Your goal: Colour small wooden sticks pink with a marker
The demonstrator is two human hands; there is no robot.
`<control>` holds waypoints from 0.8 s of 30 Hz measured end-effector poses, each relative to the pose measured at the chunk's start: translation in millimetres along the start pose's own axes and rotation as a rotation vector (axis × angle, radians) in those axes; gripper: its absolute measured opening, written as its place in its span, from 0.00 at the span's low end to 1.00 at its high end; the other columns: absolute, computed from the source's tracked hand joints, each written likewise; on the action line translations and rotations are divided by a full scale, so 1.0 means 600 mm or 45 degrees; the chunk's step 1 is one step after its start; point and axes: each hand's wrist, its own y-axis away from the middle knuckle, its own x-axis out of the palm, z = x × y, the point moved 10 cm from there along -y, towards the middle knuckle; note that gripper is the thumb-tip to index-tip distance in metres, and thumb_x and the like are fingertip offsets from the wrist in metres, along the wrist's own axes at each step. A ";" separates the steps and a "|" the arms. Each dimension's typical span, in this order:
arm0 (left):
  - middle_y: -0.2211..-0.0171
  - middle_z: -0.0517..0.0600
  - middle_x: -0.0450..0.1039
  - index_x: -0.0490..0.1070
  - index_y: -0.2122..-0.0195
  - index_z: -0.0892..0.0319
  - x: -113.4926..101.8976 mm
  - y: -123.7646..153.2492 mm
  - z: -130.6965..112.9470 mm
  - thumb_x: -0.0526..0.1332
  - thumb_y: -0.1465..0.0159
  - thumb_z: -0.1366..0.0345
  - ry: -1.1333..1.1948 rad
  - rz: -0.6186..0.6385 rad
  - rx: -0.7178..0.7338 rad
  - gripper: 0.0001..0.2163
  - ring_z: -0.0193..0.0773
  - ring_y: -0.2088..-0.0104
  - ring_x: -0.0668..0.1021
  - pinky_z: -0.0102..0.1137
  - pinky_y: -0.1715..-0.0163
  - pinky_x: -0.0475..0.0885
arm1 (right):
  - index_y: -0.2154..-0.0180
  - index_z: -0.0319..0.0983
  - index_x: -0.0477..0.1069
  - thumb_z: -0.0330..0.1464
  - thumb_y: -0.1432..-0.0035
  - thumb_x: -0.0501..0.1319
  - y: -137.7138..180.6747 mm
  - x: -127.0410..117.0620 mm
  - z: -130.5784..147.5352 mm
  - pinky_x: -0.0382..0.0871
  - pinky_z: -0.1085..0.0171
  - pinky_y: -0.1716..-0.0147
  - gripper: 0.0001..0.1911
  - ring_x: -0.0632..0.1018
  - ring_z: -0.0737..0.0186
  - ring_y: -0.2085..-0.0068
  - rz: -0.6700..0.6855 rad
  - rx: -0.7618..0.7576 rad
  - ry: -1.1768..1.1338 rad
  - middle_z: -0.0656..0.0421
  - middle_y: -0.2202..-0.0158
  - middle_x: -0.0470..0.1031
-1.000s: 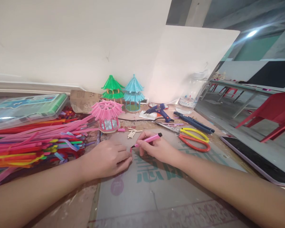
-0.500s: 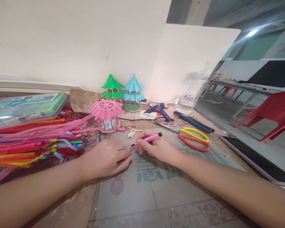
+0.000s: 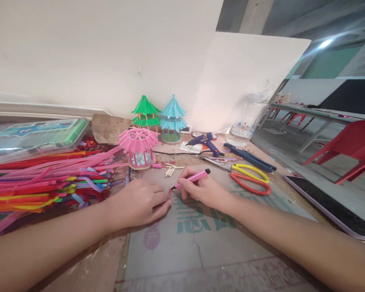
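My right hand (image 3: pixel 197 186) grips a pink marker pen (image 3: pixel 193 178) with a black end, its tip pointing down and left. At that tip is a small stick (image 3: pixel 170 191), coloured pinkish red, pinched in the fingertips of my left hand (image 3: pixel 146 202). Most of the stick is hidden behind those fingers. Just beyond my hands lie several short pale wooden sticks (image 3: pixel 170 170) and a pink pen cap (image 3: pixel 157 166). Behind my left hand stands a small pink pavilion model (image 3: pixel 139 148), with a green one (image 3: pixel 145 115) and a blue one (image 3: pixel 173 119) farther back.
Pipe cleaners (image 3: pixel 48 182) in many colours pile up at left, below a plastic case (image 3: pixel 36 136). At right are scissors (image 3: pixel 251 182), a glue gun (image 3: pixel 205 142), dark-handled pliers (image 3: pixel 251 156), a phone (image 3: pixel 331 207) and a clear plastic container (image 3: pixel 246 121). A grey printed sheet (image 3: pixel 170 259) covers the work surface.
The whole view has shifted slightly. My hands keep nearly the same pose, with the marker tip still at the small stick.
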 end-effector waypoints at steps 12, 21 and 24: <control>0.81 0.47 0.70 0.72 0.75 0.60 0.002 0.000 0.003 0.50 0.32 0.65 -0.004 0.019 -0.001 0.16 0.34 0.79 0.71 0.30 0.77 0.61 | 0.69 0.41 0.62 0.37 0.40 0.56 0.002 0.001 0.003 0.62 0.69 0.78 0.08 0.68 0.68 0.78 0.016 -0.009 -0.013 0.65 0.80 0.70; 0.80 0.47 0.70 0.72 0.75 0.59 -0.002 -0.001 0.003 0.51 0.32 0.67 0.011 -0.008 0.003 0.16 0.34 0.79 0.70 0.31 0.78 0.62 | 0.69 0.41 0.63 0.37 0.41 0.58 0.000 0.001 0.006 0.65 0.67 0.75 0.07 0.71 0.66 0.76 0.022 -0.021 -0.011 0.64 0.79 0.71; 0.80 0.46 0.70 0.72 0.75 0.59 0.000 0.000 0.004 0.51 0.32 0.66 -0.001 -0.008 -0.004 0.16 0.34 0.79 0.70 0.30 0.78 0.62 | 0.69 0.41 0.63 0.37 0.40 0.57 0.000 0.001 0.007 0.65 0.67 0.74 0.07 0.71 0.66 0.76 0.026 -0.037 -0.001 0.64 0.79 0.71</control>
